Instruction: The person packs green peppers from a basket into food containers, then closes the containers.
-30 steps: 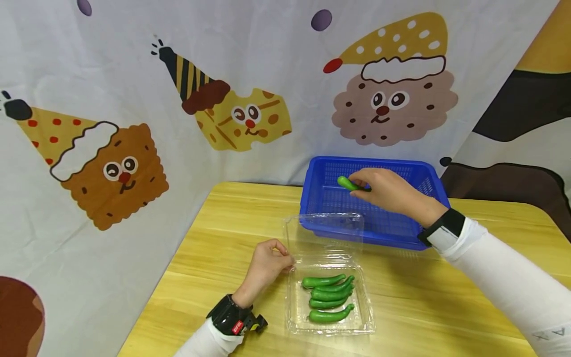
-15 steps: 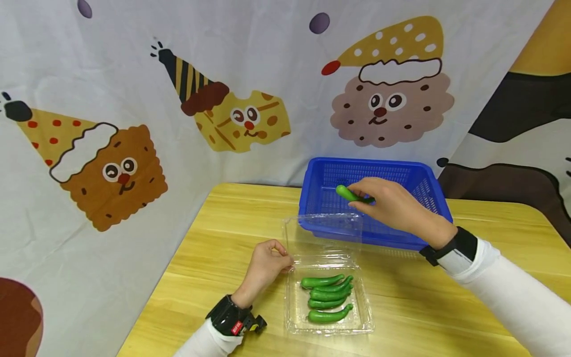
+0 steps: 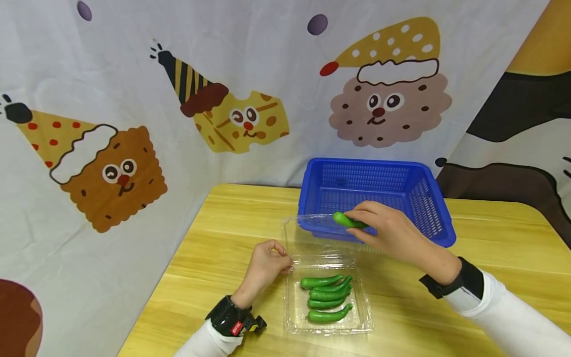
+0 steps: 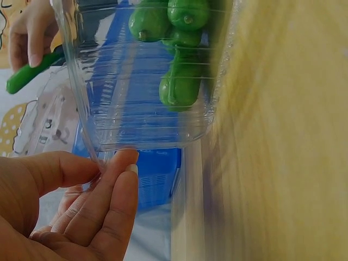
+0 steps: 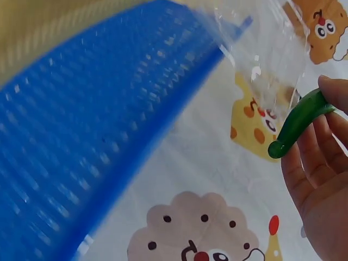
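My right hand (image 3: 392, 230) pinches a green chili pepper (image 3: 342, 219) between thumb and fingers. It hangs above the raised lid of a clear plastic box, near the front rim of the blue basket (image 3: 439, 208). In the right wrist view, the curved pepper (image 5: 299, 122) points its stubby end down and left. My left hand (image 3: 264, 267) pinches the edge of the clear box (image 3: 289, 305) beside its hinge; the left wrist view shows thumb and fingertips (image 4: 128, 157) on that thin edge. Several more green chili peppers (image 3: 327, 294) lie side by side in the box.
The blue basket stands at the back of the wooden table (image 3: 214, 233), behind the box. The clear lid (image 3: 292, 235) leans up in front of its left part. A white cloth (image 3: 187, 163) printed with cartoon biscuits hangs behind the table.
My right hand has carried the chili pepper from above the basket toward the person, down to over the clear lid. The left hand keeps its hold on the box edge.
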Motion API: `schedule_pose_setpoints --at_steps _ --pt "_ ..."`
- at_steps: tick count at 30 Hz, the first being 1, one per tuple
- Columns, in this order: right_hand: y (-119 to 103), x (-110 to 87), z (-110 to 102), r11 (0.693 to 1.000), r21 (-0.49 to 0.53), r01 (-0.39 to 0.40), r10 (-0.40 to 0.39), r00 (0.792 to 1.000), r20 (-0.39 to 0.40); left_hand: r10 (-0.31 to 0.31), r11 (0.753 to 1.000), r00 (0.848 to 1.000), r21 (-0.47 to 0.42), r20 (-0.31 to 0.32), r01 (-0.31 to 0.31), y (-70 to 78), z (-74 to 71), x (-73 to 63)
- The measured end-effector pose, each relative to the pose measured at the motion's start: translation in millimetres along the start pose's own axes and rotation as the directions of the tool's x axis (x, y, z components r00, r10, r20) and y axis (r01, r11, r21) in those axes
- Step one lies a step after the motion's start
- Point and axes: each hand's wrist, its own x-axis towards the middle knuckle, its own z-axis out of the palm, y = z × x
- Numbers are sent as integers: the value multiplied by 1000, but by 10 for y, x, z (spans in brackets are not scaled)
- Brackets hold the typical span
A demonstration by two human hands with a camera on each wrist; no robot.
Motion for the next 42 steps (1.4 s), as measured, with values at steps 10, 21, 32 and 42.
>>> schedule_pose_setpoints --at_steps 10,21,32,42 --pt "-240 -280 204 997 62 -34 30 998 56 -12 1000 1000 14 -6 12 -3 12 -4" --pt "-495 -532 486 990 125 -68 43 980 197 -16 1000 1000 8 -3 16 -7 13 1" --pt "-695 -616 684 987 163 -8 -37 962 269 -16 1000 1000 9 2 16 12 4 -8" --pt "-735 -681 799 982 184 32 -86 952 295 -5 1000 1000 7 0 5 -1 3 -3"
